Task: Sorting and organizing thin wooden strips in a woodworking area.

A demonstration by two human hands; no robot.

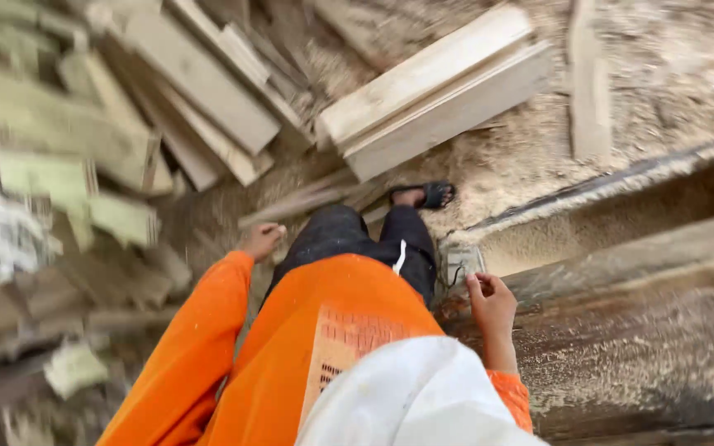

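Below, the right hand (492, 303), fingers loosely curled and holding nothing, rests at the near edge of the long sawdust-covered wooden machine bench (621, 330), while the left hand (262, 240), fingers curled inward and empty, hangs well apart above scattered pale wooden planks (431, 91).

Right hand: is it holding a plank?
No. The right hand is empty, its fingers resting on the dusty edge of the wooden machine bed; the planks lie on the floor ahead.

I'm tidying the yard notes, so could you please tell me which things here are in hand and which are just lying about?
In hand:
- right hand, resting on the sawdust-covered log
- left hand, empty

Lying about:
- pale planks
- offcut pile
- sawdust
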